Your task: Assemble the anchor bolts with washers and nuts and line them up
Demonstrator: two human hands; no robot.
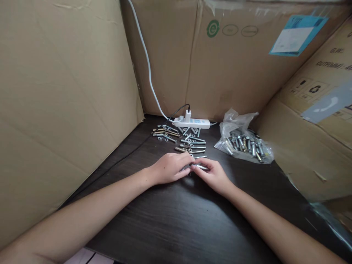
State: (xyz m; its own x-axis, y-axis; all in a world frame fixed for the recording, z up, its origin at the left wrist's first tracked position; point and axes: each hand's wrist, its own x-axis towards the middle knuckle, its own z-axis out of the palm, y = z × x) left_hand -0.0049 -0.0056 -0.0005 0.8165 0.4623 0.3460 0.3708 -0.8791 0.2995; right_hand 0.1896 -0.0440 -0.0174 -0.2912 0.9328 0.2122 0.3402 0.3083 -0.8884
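Cardboard (165,62) walls three sides; hands (170,168) meet at bolt (202,167).

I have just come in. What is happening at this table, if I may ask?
A person is handling small metal hardware with both hands. The right hand holds a metal bolt, while the left hand is right up against its fingertips; whether the left one also grips something is hard to tell. Just beyond them, loose bolts and small rings lie on the dark table. To the right, a clear plastic bag holds more bolts.
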